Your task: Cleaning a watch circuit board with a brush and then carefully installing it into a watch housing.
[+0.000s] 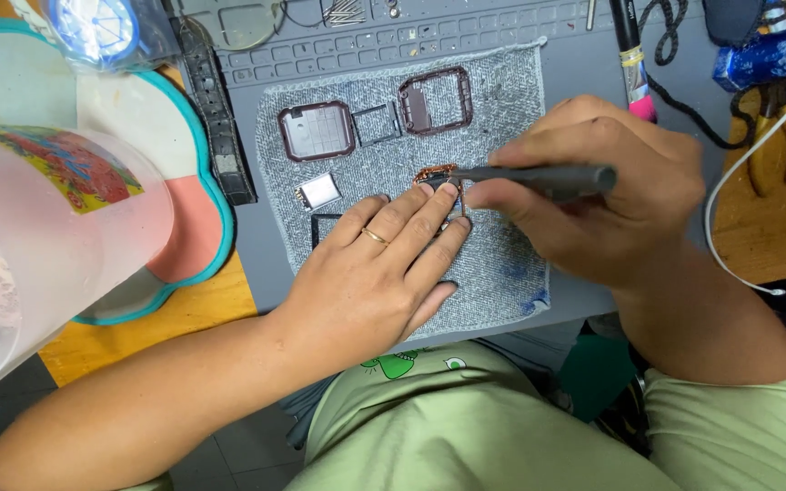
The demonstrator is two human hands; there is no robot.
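A small copper-edged part [436, 175] is lying on the grey cloth [502, 109], the left hand [377, 273] pinning it with flat, extended fingertips while the right hand [593, 195] is gripping a dark tool [539, 176] touching it, near two square frames [317, 130].

My wooden bench [184, 314]: grey work mat [584, 82] w/ grey cloth [502, 264] on top, teal-rimmed tray [216, 214] at left, black strap [216, 118] betw. them, clear plastic jug [38, 245] nearest me.
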